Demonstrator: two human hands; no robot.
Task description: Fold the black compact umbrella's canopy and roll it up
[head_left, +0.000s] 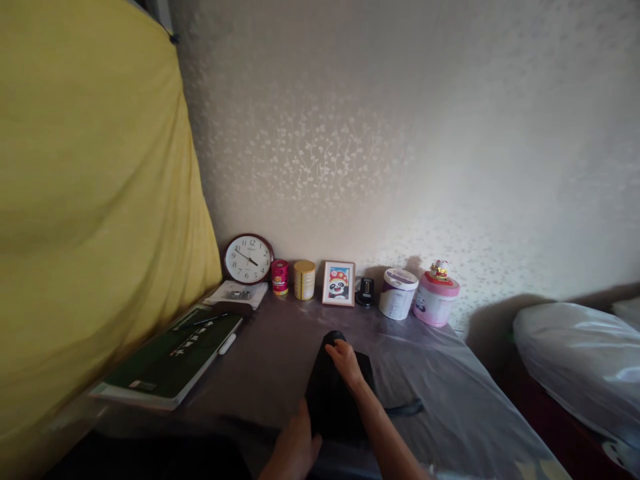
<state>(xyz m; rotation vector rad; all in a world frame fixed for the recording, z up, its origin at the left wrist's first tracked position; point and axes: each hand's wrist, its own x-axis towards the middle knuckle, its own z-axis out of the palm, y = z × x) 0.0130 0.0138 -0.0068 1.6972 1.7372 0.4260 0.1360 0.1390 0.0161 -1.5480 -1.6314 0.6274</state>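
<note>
A black, soft-looking item (333, 400), perhaps a cloth bag or folded garment, lies at the near middle of the table; its exact kind is too dark to make out. My right hand (346, 360) is closed on its far upper part, with fingers curled over the dark material. Lower down, my left hand (297, 437) is at its left edge, slightly blurred, with the thumb toward the material and the fingers partly hidden. A dark strap-like strip (406, 407) lies on the table to the right of my right forearm.
On the plastic-covered table (450, 387), a clock (249, 259), red tin (280, 277), yellow can (304, 280), panda picture (339, 283), black object (365, 291), white tub (398, 293) and pink tub (436, 300) line the wall. A green book (170, 357) lies left, near a yellow curtain (100, 200).
</note>
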